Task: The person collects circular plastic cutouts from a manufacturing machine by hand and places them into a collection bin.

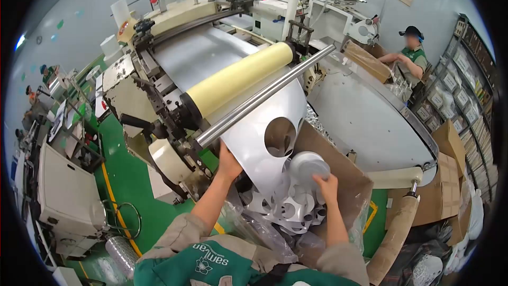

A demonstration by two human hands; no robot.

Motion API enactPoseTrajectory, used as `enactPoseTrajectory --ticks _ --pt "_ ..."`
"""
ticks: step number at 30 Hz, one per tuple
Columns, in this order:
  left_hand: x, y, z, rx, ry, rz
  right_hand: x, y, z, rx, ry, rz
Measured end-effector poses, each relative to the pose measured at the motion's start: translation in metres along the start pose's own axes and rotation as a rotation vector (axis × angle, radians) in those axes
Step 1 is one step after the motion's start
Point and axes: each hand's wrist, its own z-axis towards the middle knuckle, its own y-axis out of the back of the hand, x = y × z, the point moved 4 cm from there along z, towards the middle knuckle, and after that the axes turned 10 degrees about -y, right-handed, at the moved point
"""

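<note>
A white sheet (248, 137) with a round hole cut in it hangs down from the machine over an open cardboard box. At the sheet's left edge, below the steel bar (264, 95), is my left hand (229, 163); its fingers are hidden behind the sheet. My right hand (326, 184) is closed on the edge of a round silver-white disc (308, 168), which may be several stacked together. Beneath the disc, scrap sheet (286, 212) with round cut-outs fills the cardboard box (338, 167), lined with clear plastic.
Above the sheet is a yellow roller (238, 79) on the machine frame. A cardboard tube (394, 238) leans at right, near cardboard boxes (436, 180). A white cabinet (66, 190) stands left on the green floor. Another person (413, 55) works at back right; more people are far left.
</note>
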Motion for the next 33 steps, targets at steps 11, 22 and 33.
enactPoseTrajectory --ticks 11,22,33 --pt "0.039 0.025 -0.054 0.059 0.055 0.615 0.174 -0.065 -0.058 0.603 0.243 0.315" --pt "0.154 0.019 -0.115 0.017 0.631 0.854 -0.005 -0.010 -0.087 0.253 -0.264 1.063" --pt "0.065 0.004 -0.077 -0.337 -0.200 0.653 -0.137 0.031 -0.134 -0.053 -0.474 1.116"
